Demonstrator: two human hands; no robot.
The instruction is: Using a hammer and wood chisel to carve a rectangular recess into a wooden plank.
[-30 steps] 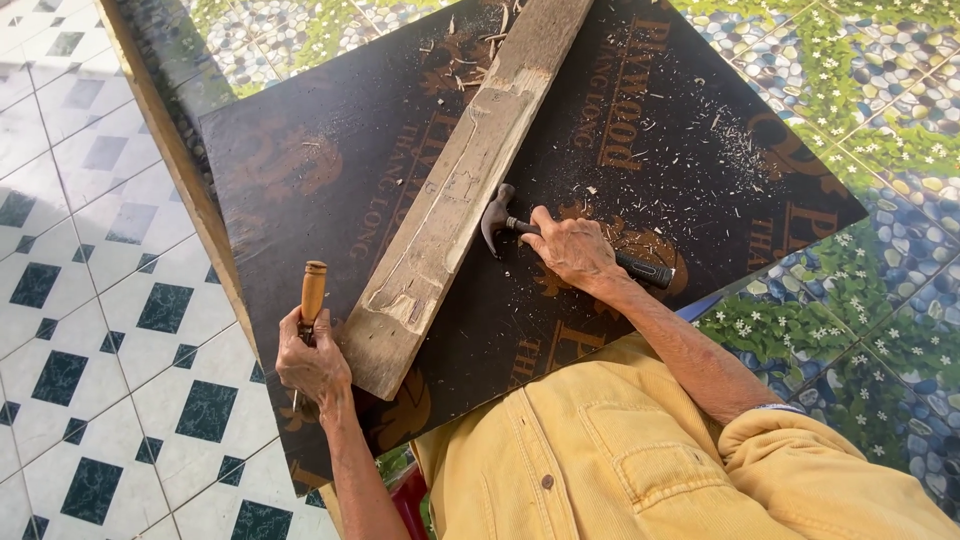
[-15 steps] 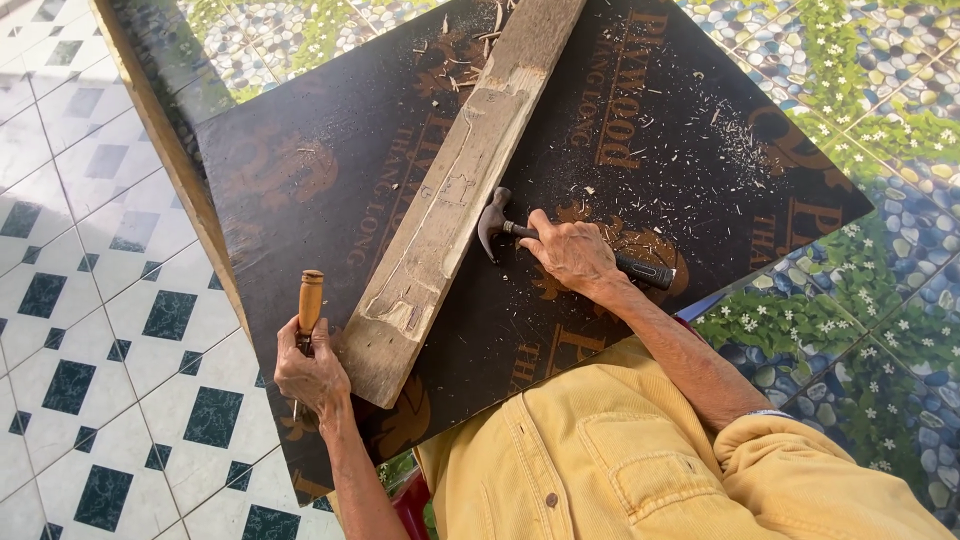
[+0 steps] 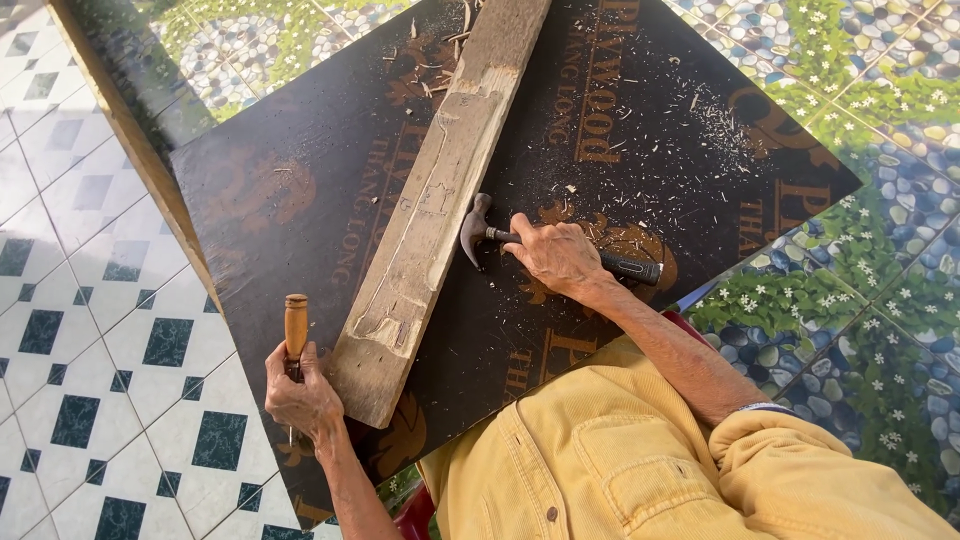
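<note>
Wooden plank [image 3: 430, 210] lies between left hand [image 3: 300, 395] gripping chisel [image 3: 295, 330] and right hand [image 3: 555, 255] gripping hammer [image 3: 480, 228].

Dark plywood board [image 3: 300, 200] under the work, faded orange-brown printed lettering and emblems, no packages or screens

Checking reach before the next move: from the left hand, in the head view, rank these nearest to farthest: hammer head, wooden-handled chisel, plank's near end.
From the left hand:
1. Wooden-handled chisel, held in that hand.
2. Plank's near end, just to its right.
3. Hammer head, beyond the plank, by the right hand.
</note>
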